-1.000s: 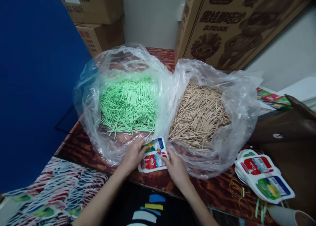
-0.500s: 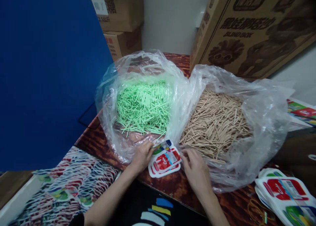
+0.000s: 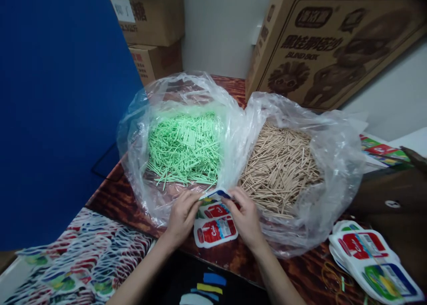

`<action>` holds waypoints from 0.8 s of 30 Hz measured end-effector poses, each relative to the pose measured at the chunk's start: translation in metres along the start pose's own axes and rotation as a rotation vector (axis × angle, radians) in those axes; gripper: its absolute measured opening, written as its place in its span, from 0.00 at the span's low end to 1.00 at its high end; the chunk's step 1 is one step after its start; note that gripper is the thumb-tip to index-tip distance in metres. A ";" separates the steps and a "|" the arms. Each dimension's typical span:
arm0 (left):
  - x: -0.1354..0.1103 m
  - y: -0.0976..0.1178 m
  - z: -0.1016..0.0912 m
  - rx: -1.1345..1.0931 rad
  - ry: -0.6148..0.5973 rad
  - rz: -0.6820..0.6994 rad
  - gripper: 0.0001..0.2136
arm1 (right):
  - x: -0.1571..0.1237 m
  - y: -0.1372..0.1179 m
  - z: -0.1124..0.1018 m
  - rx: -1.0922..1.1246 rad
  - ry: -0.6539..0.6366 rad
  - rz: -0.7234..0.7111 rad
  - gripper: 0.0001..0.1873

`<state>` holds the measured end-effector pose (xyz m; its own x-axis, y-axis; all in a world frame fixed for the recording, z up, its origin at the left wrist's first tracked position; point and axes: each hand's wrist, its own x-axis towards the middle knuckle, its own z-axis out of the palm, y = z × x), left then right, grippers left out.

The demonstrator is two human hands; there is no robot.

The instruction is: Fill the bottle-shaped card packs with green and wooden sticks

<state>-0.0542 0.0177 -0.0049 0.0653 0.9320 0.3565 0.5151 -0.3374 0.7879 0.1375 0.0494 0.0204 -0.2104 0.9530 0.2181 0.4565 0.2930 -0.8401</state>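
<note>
My left hand (image 3: 182,212) is closed, pinching the left side of a small printed packet (image 3: 216,193) with a white and blue edge. My right hand (image 3: 245,212) is closed on the same packet's right side, and the packet looks tilted between the fingertips. Just below, a flat cola packet (image 3: 215,231) with a red cup-shaped print lies on the table at its front edge. Part of another red print shows between the two. Beyond my hands, green sticks (image 3: 185,147) fill one clear plastic bag (image 3: 131,162), and brown sticks (image 3: 282,162) fill another clear bag (image 3: 340,171).
Many packets (image 3: 83,256) stand in rows in a white box at the lower left. A stack of packets (image 3: 370,256) and rubber bands (image 3: 333,276) lie at the right. A blue panel (image 3: 60,109) and cardboard boxes (image 3: 150,16), including a large one (image 3: 316,51), stand behind.
My right hand has moved in and up from beside the packets to pinch the upper packet. That packet is now tilted up, and the lower cola packet shows more fully. The view has shifted slightly.
</note>
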 end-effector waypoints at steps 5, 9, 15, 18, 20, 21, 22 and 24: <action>0.011 0.011 -0.004 0.009 -0.050 -0.116 0.08 | -0.001 -0.005 0.002 -0.056 -0.061 0.048 0.15; 0.010 0.010 -0.001 0.019 -0.109 -0.114 0.12 | -0.005 -0.005 0.003 -0.061 -0.102 0.079 0.17; 0.001 0.014 -0.001 0.012 -0.212 -0.148 0.13 | -0.003 -0.001 0.002 0.147 -0.275 0.232 0.11; 0.000 0.016 -0.007 -0.048 -0.249 -0.225 0.09 | 0.003 -0.005 0.003 0.196 -0.318 0.241 0.12; -0.001 0.016 -0.015 -0.073 -0.260 -0.262 0.10 | 0.009 -0.008 0.006 0.238 -0.380 0.239 0.16; -0.003 0.015 -0.020 -0.079 -0.267 -0.271 0.11 | 0.014 -0.009 0.009 0.279 -0.418 0.250 0.17; -0.004 0.013 -0.025 -0.080 -0.272 -0.275 0.12 | 0.020 -0.008 0.013 0.323 -0.444 0.268 0.19; -0.009 0.009 -0.037 -0.058 -0.246 -0.277 0.14 | 0.034 -0.006 0.026 0.359 -0.439 0.301 0.20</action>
<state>-0.0820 0.0015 0.0181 0.1379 0.9904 0.0002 0.4933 -0.0689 0.8671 0.1055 0.0780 0.0201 -0.4873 0.8468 -0.2129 0.2492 -0.0988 -0.9634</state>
